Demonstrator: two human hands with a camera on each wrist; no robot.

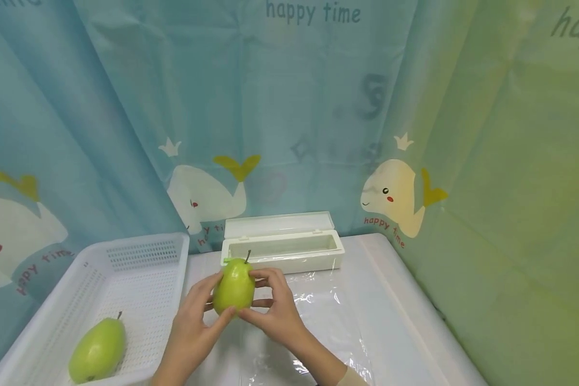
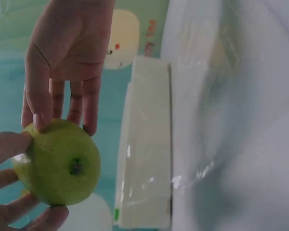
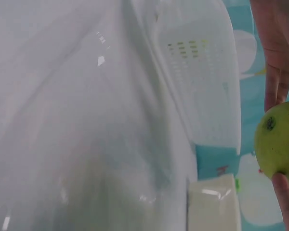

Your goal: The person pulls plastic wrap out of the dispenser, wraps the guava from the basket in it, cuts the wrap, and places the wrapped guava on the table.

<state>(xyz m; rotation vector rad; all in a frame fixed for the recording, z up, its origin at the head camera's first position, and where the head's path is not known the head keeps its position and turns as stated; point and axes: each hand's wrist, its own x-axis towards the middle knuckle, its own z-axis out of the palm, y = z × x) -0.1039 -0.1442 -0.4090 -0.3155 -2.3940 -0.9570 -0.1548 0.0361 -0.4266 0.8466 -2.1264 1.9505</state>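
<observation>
A green pear [image 1: 234, 287], its stem pointing up, is gripped between both hands in front of a long white box. My left hand [image 1: 193, 317] holds its left side, with the thumb at its base. On the opposite side, the fingers and thumb of my right hand [image 1: 277, 311] grip it. The left wrist view shows the underside of the pear [image 2: 60, 163] with its dark blossom end. Clear plastic film [image 1: 313, 316] lies on the table below the hands, stretching forward from the box. Some far fingers are hidden behind the pear.
The long white box [image 1: 313, 262] stands at the back with its lid [image 1: 280, 224] raised. On the left is a white perforated basket [image 1: 145, 300] containing another green pear [image 1: 98, 349]. Printed curtains [image 1: 309, 107] hang behind and to the right of the white table [image 1: 395, 305].
</observation>
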